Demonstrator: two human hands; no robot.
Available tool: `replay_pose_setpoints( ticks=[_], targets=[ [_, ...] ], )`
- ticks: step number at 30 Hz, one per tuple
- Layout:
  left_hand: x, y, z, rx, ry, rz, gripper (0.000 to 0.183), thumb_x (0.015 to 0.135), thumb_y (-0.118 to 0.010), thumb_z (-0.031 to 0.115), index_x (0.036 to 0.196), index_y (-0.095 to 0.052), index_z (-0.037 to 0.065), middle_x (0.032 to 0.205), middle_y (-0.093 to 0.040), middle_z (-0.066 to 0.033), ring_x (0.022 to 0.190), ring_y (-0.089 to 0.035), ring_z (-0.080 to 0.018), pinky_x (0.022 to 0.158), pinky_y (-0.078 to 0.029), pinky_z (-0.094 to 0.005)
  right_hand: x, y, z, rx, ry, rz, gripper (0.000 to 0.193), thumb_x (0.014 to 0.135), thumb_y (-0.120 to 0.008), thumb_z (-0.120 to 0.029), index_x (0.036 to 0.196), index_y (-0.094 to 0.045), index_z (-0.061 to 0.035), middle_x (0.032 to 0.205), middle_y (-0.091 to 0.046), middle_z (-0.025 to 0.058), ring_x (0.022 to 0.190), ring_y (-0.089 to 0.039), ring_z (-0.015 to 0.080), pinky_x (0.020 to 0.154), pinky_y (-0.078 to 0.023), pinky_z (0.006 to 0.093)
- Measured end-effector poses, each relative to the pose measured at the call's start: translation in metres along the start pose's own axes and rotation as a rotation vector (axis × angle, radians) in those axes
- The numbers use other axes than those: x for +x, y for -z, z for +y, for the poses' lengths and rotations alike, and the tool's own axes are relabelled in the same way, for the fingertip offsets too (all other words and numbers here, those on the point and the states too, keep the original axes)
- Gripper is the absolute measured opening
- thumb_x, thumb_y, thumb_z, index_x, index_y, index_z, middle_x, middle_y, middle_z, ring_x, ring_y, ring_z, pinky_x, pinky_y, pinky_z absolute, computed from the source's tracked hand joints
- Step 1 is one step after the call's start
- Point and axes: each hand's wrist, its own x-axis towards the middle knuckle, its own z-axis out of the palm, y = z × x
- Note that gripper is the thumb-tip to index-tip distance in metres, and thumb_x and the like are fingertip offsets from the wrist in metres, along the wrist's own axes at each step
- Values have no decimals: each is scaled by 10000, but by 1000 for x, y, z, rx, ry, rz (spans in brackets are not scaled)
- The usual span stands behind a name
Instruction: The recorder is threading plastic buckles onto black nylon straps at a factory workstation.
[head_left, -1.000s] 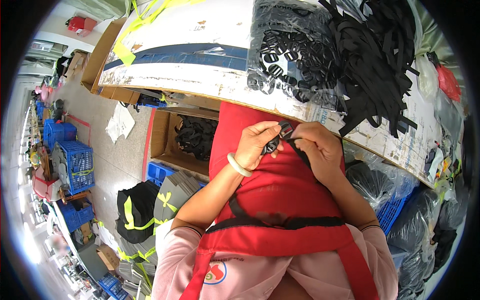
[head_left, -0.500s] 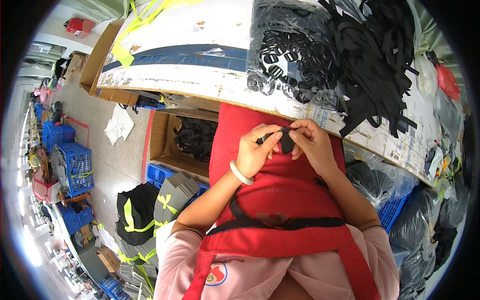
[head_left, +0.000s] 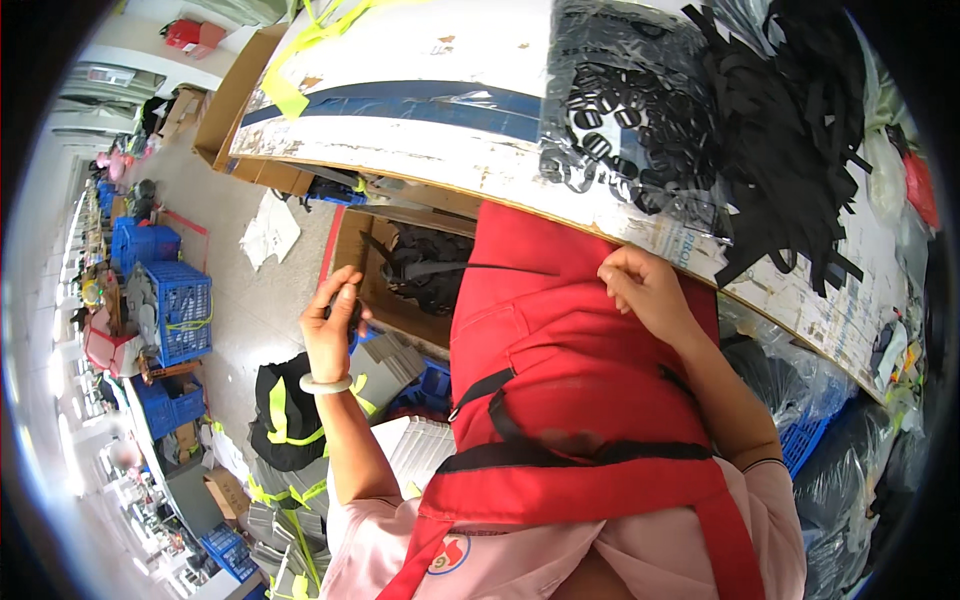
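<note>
Snagging looks, in my judgement, the likeliest trouble in the head view; a dark strap (head_left: 495, 267) reaches from over the open carton (head_left: 350, 245), left of centre, out across the red apron (head_left: 540, 330) at mid-frame; a loose end like that could catch on the carton's rim or tangle with the heap of black pieces (head_left: 430, 290) inside; the left hand (head_left: 332, 318), at the carton's left, has its grip pinching a small dark piece (head_left: 353, 313), which could drop to the floor (head_left: 255, 315) if the fingers slackened; the right hand (head_left: 648, 293), right of centre near the edge of the surface (head_left: 420, 60), has its fingers curled, and I cannot tell whether that grip pinches anything.

As for looks, the strap is flat and dark grey to black, broad over the carton and thinning to a line rightward, perhaps turned edge-on; its tip ends short of the right hand; the dark piece is mostly hidden by fingers, its shape unclear.
</note>
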Motion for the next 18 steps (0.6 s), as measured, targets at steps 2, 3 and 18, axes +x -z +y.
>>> replay_pose_setpoints(
  ticks=[2,3,18],
  targets=[
    [-4,5,-1,-47,-6,5,228,958,-545,144,1120,-634,10,810,-642,-58,550,-531,-95,467,-402,-214,2,-17,-6,-80,-5,-105,134,923,-580,-152,938,-624,-26,725,-586,-1,583,-529,50,516,-444,203],
    [-7,-12,3,-44,41,-63,233,962,-545,183,1097,-637,17,728,-623,-53,524,-509,-84,462,-378,-212,3,-29,-12,-85,-42,-159,147,930,-572,-151,983,-624,-24,736,-591,3,596,-540,50,520,-454,202],
    [-14,-167,-56,-731,620,-629,278,948,-574,234,1097,-610,2,789,-613,-53,644,-605,-164,453,-446,-249,-6,-20,-2,364,-95,-136,179,964,-554,-212,991,-575,-36,775,-586,10,597,-564,71,509,-438,191]
  ],
)
